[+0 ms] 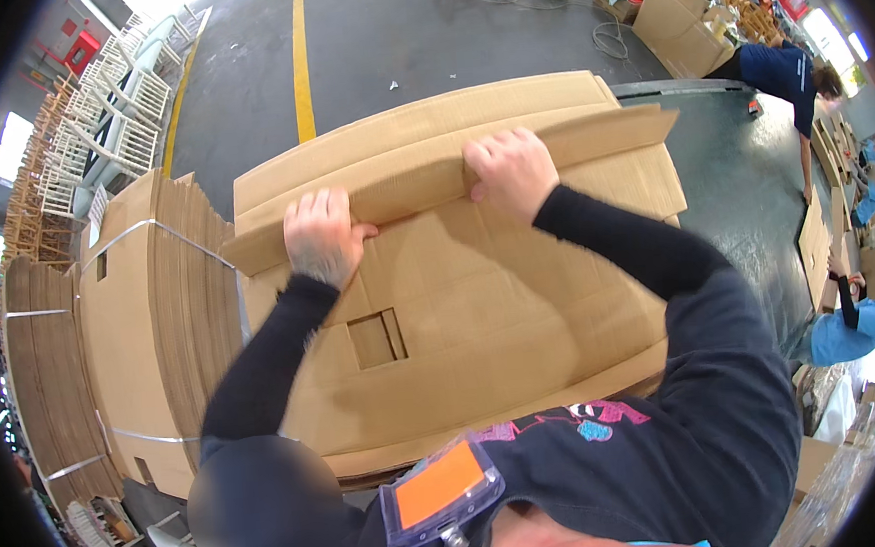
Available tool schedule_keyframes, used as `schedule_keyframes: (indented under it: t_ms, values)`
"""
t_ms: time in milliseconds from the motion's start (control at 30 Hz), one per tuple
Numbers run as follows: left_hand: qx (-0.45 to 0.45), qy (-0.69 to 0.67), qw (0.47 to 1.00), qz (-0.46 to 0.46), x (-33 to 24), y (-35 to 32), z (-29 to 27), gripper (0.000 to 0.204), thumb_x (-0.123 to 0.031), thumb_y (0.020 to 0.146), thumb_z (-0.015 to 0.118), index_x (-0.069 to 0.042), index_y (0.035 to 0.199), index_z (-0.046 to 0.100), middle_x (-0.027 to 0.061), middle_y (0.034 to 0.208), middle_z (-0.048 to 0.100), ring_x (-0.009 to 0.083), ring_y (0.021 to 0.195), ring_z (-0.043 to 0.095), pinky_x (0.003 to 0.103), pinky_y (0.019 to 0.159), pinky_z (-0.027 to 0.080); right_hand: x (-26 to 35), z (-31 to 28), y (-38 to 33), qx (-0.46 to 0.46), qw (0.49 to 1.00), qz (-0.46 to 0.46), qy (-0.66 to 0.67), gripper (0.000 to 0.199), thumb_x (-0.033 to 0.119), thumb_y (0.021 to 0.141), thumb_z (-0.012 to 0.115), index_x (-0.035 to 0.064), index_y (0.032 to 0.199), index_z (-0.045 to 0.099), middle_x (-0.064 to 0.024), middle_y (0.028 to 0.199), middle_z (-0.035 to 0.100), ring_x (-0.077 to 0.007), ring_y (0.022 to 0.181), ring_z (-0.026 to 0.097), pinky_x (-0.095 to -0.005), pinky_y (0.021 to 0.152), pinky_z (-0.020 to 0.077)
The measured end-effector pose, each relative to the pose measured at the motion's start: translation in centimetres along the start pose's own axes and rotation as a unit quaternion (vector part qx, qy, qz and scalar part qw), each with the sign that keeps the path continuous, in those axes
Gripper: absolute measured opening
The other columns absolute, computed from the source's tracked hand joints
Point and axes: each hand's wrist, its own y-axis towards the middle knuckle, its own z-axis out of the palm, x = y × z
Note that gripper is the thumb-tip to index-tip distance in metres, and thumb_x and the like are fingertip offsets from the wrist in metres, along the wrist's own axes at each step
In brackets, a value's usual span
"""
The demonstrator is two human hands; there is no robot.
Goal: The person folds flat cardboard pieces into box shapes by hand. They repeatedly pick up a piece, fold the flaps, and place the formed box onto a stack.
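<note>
Badge [440,486] dangles below carton [479,301]; I press left hand [323,235], right hand [513,172], fingers curled gripping flap [422,179], folding evenly along crease.

The one view comes from the camera on my head, looking steeply down over my chest at the work in front of me. It sits close: my forearms come up from the lower edge, and my left hand [323,235] and right hand [511,172] rest near the far edge of the flat cardboard sheet [480,311] filling the middle. The fisheye bends the floor [373,37] and the stacked cardboard [130,322] toward the rim.
</note>
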Motion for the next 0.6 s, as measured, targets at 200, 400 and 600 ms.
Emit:
schedule_keyframes:
  t_ms: [200,400,600]
  values:
    - [-0.049,0.032,0.998,0.010,-1.3,-0.5,0.7,0.056,-0.041,0.066,0.085,-0.006,0.103,0.061,0.0074,0.094,0.063,0.0283,0.092,0.060,0.042,0.085,0.045,-0.8,-0.6,-1.2,-0.017,0.999,-0.005,-0.036,0.036,0.032,0.074,0.080,0.0121,0.097,0.061,-0.0028,0.090,0.068,-0.0214,0.091,0.068,-0.0362,0.079,0.0490]
    - [-0.150,0.019,0.988,0.017,2.4,3.1,-6.1,0.092,-0.041,0.080,0.080,-0.003,0.151,0.034,0.0191,0.156,0.037,0.0363,0.148,0.029,0.053,0.118,0.026,-8.2,-10.7,2.6,0.108,0.986,0.129,0.018,0.049,0.049,0.080,0.070,0.0052,0.100,0.070,-0.0167,0.102,0.072,-0.0338,0.100,0.069,-0.0477,0.085,0.0541]
    - [-0.157,-0.132,0.965,-0.160,5.1,3.1,-11.3,0.066,-0.030,0.092,0.073,0.001,0.143,0.045,0.0228,0.147,0.048,0.0346,0.138,0.044,0.043,0.115,0.033,-36.6,-22.7,-23.6,-0.005,0.881,0.458,0.114,0.041,0.036,0.095,0.060,0.0019,0.115,0.069,-0.0103,0.101,0.073,-0.0203,0.093,0.068,-0.0381,0.082,0.0526]
